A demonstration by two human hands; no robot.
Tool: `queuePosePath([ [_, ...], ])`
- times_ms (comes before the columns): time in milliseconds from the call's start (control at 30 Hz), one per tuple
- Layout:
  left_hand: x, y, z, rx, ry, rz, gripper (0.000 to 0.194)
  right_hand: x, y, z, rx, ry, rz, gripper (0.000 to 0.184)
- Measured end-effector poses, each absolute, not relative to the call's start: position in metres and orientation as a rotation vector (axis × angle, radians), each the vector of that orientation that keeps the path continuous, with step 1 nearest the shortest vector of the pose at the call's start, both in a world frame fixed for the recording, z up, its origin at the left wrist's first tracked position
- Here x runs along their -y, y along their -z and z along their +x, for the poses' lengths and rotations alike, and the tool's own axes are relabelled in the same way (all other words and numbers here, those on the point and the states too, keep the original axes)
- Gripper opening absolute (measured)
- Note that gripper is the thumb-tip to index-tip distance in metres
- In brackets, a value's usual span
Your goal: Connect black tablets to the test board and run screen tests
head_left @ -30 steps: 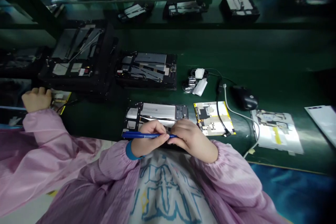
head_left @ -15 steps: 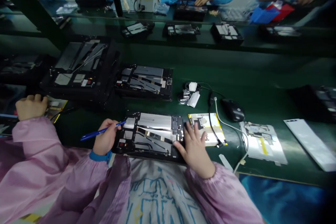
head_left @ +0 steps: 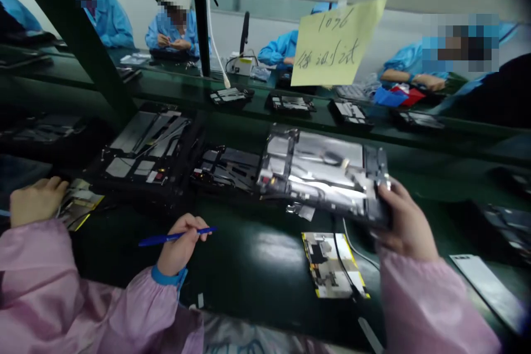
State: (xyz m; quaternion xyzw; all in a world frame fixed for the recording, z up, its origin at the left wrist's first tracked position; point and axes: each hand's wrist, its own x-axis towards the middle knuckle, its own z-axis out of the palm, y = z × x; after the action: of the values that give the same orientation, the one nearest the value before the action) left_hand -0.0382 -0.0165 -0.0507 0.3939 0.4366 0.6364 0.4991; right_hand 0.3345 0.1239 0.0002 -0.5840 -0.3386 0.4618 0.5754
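Note:
My right hand (head_left: 409, 220) grips the right end of an opened tablet (head_left: 326, 168), its inner parts facing up. The tablet is held up above the bench, slightly blurred, with its silvery batteries and cables showing. My left hand (head_left: 181, 243), with a blue band at the wrist, is closed around a blue pen (head_left: 157, 240) over the bench near its front. Below the raised tablet lies a flat yellow-edged panel (head_left: 327, 243) with a black cable across it. Behind and left of the tablet rests another opened tablet (head_left: 228, 168), partly covered by the raised one.
A stack of opened tablets (head_left: 145, 144) stands at the left. A co-worker's hand (head_left: 37, 199) in a pink sleeve rests beside another panel (head_left: 85, 204). Several opened tablets (head_left: 292, 104) lie along the shelf, under a hanging yellow note (head_left: 338, 44). A white strip-like panel (head_left: 489, 287) lies at right.
My hands have parted. My right hand has lifted the tablet from the bench, up and forward. My left hand still holds the pen, and the view has tilted upward.

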Motion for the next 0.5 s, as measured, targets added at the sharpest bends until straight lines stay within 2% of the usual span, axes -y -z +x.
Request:
queuePosePath([
  [167,0.012,0.059,-0.036,-1.395,-0.935,1.071,0.022,-0.260,-0.001,0.308,0.725,-1.062,-1.392,0.042],
  [333,0.013,0.057,-0.029,-1.450,-0.863,1.091,0.020,-0.328,0.031,0.247,0.865,-1.204,-1.516,0.033],
  [500,0.014,0.058,-0.029,-1.456,-0.895,1.085,0.017,-0.336,0.046,0.213,1.129,-1.247,-1.607,0.034],
])
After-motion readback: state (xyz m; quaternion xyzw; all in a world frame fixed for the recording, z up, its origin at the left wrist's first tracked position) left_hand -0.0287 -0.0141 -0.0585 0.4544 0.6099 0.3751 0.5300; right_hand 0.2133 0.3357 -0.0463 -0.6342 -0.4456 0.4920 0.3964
